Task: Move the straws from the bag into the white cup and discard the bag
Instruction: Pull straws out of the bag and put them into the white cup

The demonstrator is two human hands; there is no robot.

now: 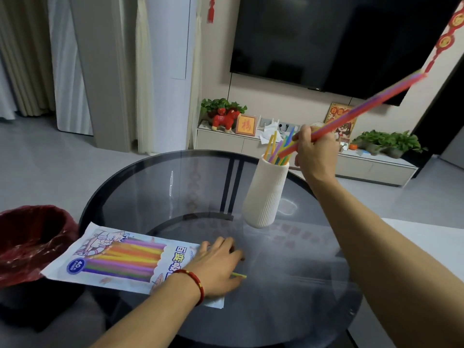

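A tall white ribbed cup (266, 194) stands on the round glass table (175, 187) and holds several coloured straws (276, 146). My right hand (315, 154) is raised just right of the cup's mouth, shut on a bundle of straws (364, 110) that slants up to the right, its lower end over the cup. The straw bag (113, 259), white with printed coloured stripes, lies flat at the table's left front edge. My left hand (216, 267) rests palm down on the bag's open right end, fingers spread. A yellow straw tip (239, 275) pokes out beside it.
A bin with a dark red liner (30, 242) stands on the floor left of the table, next to the bag. Behind the table is a low white TV cabinet (376, 169) with plants and ornaments, under a wall-mounted TV (326, 38).
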